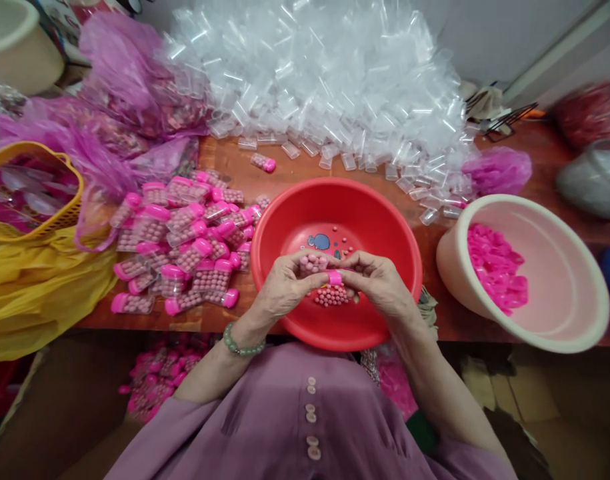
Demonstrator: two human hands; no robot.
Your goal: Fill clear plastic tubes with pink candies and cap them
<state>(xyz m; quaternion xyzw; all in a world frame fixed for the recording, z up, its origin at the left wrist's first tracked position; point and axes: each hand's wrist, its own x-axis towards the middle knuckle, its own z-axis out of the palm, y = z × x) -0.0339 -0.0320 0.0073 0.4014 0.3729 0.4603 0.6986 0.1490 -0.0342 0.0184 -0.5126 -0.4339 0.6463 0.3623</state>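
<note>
- left hand (283, 283) clamped on clear plastic bead-filled bottle (313, 265), axis roughly 9-to-3
- right hand (385, 283) pinching hot-pink plastic cap (335, 277), bottle's 4 o'clock
- round red plastic basin's (289, 217) got pink beads (332, 296)

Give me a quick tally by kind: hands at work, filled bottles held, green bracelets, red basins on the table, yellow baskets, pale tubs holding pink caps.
Left hand and right hand: 2
Held filled bottle: 1
Green bracelet: 1
Red basin: 1
Yellow basket: 1
Pale tub holding pink caps: 1
Total: 7
</note>
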